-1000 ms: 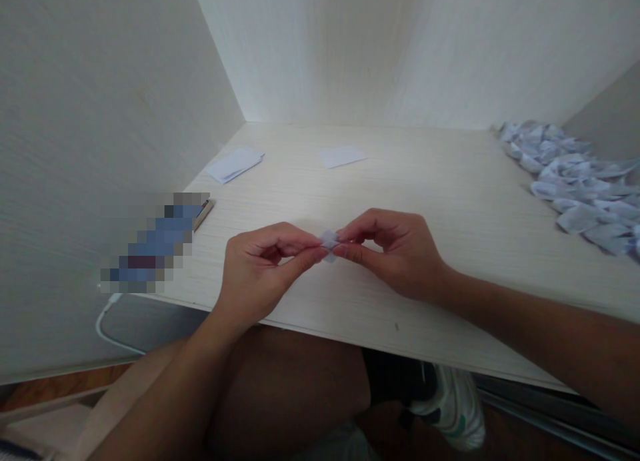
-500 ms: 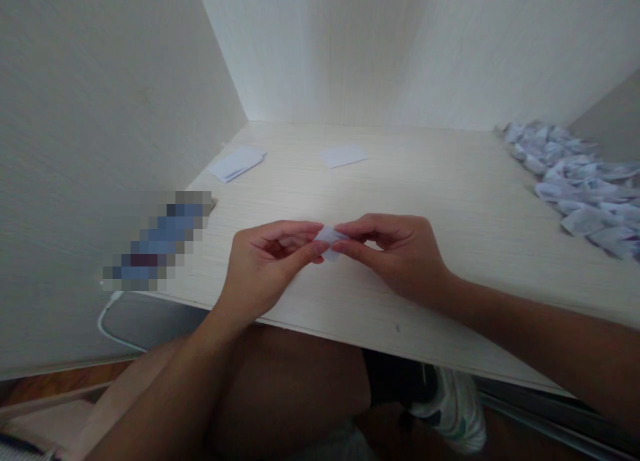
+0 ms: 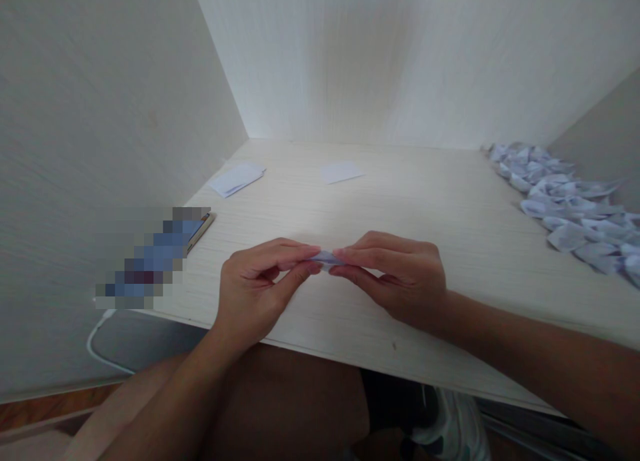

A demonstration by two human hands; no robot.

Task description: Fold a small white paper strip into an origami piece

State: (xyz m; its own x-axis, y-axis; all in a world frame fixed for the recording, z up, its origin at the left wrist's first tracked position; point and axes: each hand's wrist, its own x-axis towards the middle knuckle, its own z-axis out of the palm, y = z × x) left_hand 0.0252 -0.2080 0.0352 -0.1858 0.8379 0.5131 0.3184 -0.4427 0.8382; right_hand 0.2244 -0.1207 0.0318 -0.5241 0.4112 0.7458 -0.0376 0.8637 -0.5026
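A small folded piece of white paper (image 3: 326, 258) is held just above the desk, near its front edge. My left hand (image 3: 265, 284) pinches its left end between thumb and fingers. On the right end, the thumb and fingers of my right hand (image 3: 397, 274) close in the same way. The fingertips cover much of the paper, so its full shape is hidden. Beyond the hands lie a flat white slip of paper (image 3: 343, 172) and, to its left, a small stack of white paper (image 3: 237, 179).
A heap of folded white paper pieces (image 3: 575, 198) spreads along the desk's right side. At the left edge lies a phone-like device (image 3: 165, 254), blurred out, with a white cable (image 3: 93, 341) below it. Pale panels (image 3: 365, 61) enclose the desk (image 3: 425, 188).
The folded paper has turned in my fingers and now shows as a narrow strip rather than a wider face. The whole scene sits slightly lower as the head view tilts up.
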